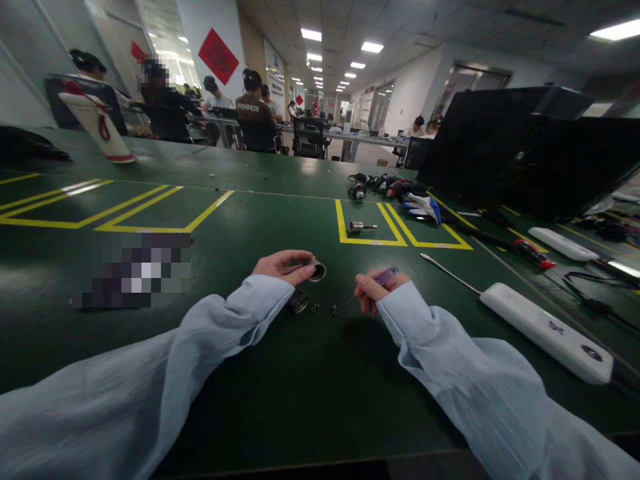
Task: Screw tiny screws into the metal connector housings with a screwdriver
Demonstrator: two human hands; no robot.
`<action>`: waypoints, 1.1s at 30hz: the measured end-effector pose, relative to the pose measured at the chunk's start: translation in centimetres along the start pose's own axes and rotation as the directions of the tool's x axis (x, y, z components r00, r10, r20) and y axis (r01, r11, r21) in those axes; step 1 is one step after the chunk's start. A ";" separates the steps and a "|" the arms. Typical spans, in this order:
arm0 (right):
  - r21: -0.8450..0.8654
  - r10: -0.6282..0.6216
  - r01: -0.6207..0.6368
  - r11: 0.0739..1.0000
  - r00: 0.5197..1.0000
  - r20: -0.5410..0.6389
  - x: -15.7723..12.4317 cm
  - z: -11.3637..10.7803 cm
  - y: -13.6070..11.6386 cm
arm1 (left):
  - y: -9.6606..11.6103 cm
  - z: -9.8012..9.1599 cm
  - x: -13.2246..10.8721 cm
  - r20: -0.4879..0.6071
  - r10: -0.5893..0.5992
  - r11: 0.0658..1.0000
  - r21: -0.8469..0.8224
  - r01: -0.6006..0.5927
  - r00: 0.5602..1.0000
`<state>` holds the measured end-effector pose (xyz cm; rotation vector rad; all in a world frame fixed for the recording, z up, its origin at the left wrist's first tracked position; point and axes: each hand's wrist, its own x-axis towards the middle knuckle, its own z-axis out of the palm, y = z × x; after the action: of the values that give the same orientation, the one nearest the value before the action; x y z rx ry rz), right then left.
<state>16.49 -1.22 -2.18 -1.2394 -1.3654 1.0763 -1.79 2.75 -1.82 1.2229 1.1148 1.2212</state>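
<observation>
My left hand [285, 265] is closed on a hollow metal ring-like part [318, 271], its round opening turned toward me. Just below that hand, a dark metal cylinder [300, 302] lies on its side on the green table. My right hand [379, 291] grips a screwdriver by its purple handle [387, 275], the thin shaft slanting down to the left. The shaft's tip is at a couple of small dark nuts or rings [334, 310]; whether it touches them I cannot tell. More small dark pieces [315, 308] lie beside the cylinder.
A metal fitting with a stem [361, 227] lies inside a yellow-taped square. Behind are connectors with cables [357, 190] and a blue-and-white glove [423, 207]. A white power strip [545, 330] is at right, a paper cup [100, 127] far left. People sit at tables beyond.
</observation>
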 end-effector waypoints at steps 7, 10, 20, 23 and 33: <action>-0.093 -0.019 0.019 0.995 1.000 0.001 -0.2 -0.1 -0.1 | 0.3 -0.1 0.2 -0.001 -0.159 0.951 -0.268 0.153 0.987; -0.117 -0.008 0.012 0.993 0.999 0.032 -0.5 -0.1 -0.3 | 0.4 0.0 0.1 0.019 -0.180 0.938 -0.298 0.177 0.984; 0.334 0.096 -0.118 0.935 0.992 0.083 0.6 -0.6 -0.1 | 0.1 -0.1 0.2 0.080 -0.217 0.918 -0.321 0.231 0.973; 0.432 -0.014 -0.006 0.902 0.999 0.043 0.6 -0.9 -0.3 | 0.1 -0.1 0.0 0.089 -0.186 0.935 -0.290 0.204 0.979; -0.024 -0.477 0.476 0.879 0.878 -0.049 -1.2 1.6 -0.2 | 0.3 0.3 -1.0 0.039 -0.036 0.998 -0.059 0.038 0.999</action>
<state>14.86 -2.45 -2.37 -0.8605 -1.5315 0.6821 -1.54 1.77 -1.59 1.1709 1.0615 1.1909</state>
